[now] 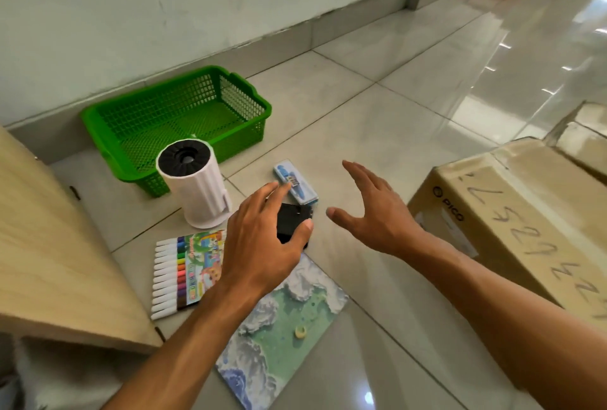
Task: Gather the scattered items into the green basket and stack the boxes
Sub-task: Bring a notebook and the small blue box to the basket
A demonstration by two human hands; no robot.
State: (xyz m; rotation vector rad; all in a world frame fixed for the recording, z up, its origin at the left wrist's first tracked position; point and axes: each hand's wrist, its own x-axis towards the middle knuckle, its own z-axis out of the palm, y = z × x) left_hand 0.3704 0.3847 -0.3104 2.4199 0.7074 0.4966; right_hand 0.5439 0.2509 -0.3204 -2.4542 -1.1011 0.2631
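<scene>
Both hands reach out over the tiled floor, neither holding anything. Left hand [262, 242]: fingers spread and relaxed, poised over a small black box [293, 220]; whether the fingertips touch it cannot be told. Right hand [368, 209]: released, fingers straight, in the air to the right of the black box, apart from everything.

Green basket [177, 120] sits beyond the left hand, near the wall; nothing visible inside it. Between basket and left hand stands a white cylinder [197, 186] with a black top, upright. Just past the left fingertips lies a blue case [295, 183], flat, close beside the black box. Left of the left wrist: a pack of markers [184, 273]. Under the left forearm: a painted board [282, 321] with a small yellowish ring on it.

Handling, as judged:
- Black box: small, rigid, likely light; pinch across its short sides.
- Blue case: smooth plastic, possibly slippery; grip across the width, mid-length.
- Cylinder: bulkier; wrap around the body, keep it upright.
- Markers: flexible pack, may sag; lift from the middle.
- Board: thin, stiff, flat on tile; needs an edge pried up first.

Cardboard box [512, 212] lies to the right of the right hand; weight unknown, use two hands at opposite sides.
</scene>
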